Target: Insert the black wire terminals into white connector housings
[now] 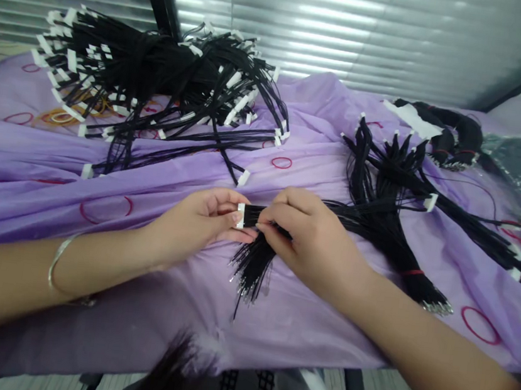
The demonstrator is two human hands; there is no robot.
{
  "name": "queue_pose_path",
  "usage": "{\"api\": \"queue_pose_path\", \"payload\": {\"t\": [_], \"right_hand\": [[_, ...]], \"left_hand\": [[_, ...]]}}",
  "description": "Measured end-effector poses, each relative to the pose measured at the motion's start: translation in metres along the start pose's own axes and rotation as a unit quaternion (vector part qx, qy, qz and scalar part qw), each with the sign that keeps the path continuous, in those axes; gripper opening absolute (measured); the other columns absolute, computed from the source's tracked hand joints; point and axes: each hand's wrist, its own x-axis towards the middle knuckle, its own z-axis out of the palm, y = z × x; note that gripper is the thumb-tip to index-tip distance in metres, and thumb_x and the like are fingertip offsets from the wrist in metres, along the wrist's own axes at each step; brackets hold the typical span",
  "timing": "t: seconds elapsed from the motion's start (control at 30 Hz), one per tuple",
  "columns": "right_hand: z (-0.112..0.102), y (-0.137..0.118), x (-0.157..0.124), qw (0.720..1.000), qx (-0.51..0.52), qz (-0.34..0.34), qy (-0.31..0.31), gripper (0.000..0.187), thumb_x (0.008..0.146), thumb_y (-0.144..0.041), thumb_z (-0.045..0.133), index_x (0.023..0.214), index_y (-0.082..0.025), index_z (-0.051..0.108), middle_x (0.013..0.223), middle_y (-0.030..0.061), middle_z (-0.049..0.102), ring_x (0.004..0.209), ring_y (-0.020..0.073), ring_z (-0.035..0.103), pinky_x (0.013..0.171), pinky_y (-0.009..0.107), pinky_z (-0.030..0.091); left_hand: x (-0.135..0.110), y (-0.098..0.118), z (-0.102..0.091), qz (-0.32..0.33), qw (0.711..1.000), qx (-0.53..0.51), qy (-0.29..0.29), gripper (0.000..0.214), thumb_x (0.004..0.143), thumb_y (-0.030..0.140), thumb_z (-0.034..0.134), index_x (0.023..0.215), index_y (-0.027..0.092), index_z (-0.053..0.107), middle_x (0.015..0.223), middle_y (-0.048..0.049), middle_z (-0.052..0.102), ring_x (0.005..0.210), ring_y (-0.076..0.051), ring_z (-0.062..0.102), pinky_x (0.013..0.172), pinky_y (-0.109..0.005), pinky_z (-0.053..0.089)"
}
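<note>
Head view, left hand [213, 217]: pinches the connector [241, 216].
Right hand [301, 225]: gripping wires [252, 214] just beside it; whether its palm holds more, cannot tell.
Connector: about midway along the tabletop [300, 333], towards its front edge.
Loose ends [251, 273]: fanned below the right hand.
Risk: a wire may bend or tangle, should the pinch slip or ends cross.
</note>
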Motion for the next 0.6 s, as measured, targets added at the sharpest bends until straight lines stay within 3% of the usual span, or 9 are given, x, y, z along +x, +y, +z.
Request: {"api": "queue_pose_path", "payload": {"t": [0.2,0.43,0.6], "right_hand": [[0.002,0.0016,0.0013,0.999,-0.007,0.018,-0.048,0.019,0.086,-0.016,0.046,0.08,-0.01,0.064,0.079,0.008,0.054,0.078,0.0182,0.049,0.072,0.031,0.041],[0.0013,0.0021,0.0004,0.998,-0.016,0.055,-0.003,0.015,0.083,-0.015,0.049,0.079,-0.014,0.063,0.08,0.0075,0.06,0.079,0.0188,0.053,0.076,0.033,0.042],[0.0038,0.0037,0.0019,0.998,-0.017,0.057,-0.015,0.011,0.08,-0.013,0.052,0.074,-0.014,0.061,0.075,0.0062,0.059,0.075,0.0181,0.052,0.073,0.031,0.042]], "left_hand": [[-0.0021,0.0008,0.0009,0.013,1.0,-0.011,0.009,0.013,0.081,0.013,0.06,0.093,0.014,0.056,0.078,-0.0001,0.067,0.073,-0.012,0.068,0.076,-0.023,0.054],[-0.0025,0.0038,0.0053,-0.01,0.998,-0.03,0.049,0.011,0.08,0.008,0.058,0.089,0.013,0.054,0.077,-0.0017,0.067,0.072,-0.014,0.069,0.079,-0.027,0.054],[-0.0029,0.0024,0.006,0.006,0.998,-0.035,0.046,0.009,0.083,0.005,0.053,0.089,0.013,0.052,0.078,-0.0004,0.065,0.076,-0.013,0.068,0.08,-0.023,0.054]]}}
